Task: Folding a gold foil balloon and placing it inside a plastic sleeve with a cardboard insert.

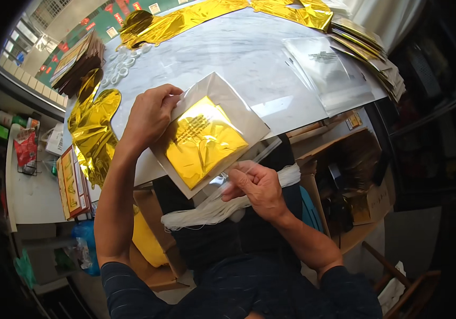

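A clear plastic bag [242, 109] with printed text lies tilted at the table's near edge. Inside it is a folded gold foil balloon [204, 146]. My left hand [152, 114] is closed on the bag's upper left edge, thumb and fingers pinched. By the bag's lower right edge, my right hand [257, 187] is closed, its thumb and fingertips pinching a thin strip of clear film that is partly blurred. Whether this strip is still joined to the bag, I cannot tell. Beneath that hand, a bundle of white string [206, 216] lies across my lap.
Gold foil balloons [185, 24] lie flat along the far edge and at left [92, 125]. Clear rings [119, 66] sit beside stacked cards [79, 61]. Clear bags [326, 72] and a stack of packets [369, 56] are at right. An open carton [379, 194] stands below.
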Motion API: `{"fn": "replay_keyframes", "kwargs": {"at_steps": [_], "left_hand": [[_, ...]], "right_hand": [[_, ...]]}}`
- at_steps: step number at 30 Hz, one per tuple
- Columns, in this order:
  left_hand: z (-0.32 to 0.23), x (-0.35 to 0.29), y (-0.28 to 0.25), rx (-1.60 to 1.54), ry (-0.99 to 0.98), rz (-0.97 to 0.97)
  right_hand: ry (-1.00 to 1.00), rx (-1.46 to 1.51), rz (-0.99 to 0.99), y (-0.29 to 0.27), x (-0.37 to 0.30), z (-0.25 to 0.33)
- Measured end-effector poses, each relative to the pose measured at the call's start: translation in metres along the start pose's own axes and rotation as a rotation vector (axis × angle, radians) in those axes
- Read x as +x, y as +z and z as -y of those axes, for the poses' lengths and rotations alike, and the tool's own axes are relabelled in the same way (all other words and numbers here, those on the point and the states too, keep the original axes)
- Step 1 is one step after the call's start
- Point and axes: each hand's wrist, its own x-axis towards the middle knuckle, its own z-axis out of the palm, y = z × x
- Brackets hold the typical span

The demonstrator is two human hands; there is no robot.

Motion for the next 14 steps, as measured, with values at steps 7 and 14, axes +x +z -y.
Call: {"fn": "replay_keyframes", "kwargs": {"at_steps": [7,14], "left_hand": [[-0.007,-0.032,0.0,0.171,0.265,-0.388],[0.004,-0.115,0.013,0.085,0.138,-0.428]], "right_hand": [[0.074,-0.388,-0.321,-0.138,0.003,0.033],[-0.516,-1.377,-0.329,-0.339,0.11,0.006]]}}
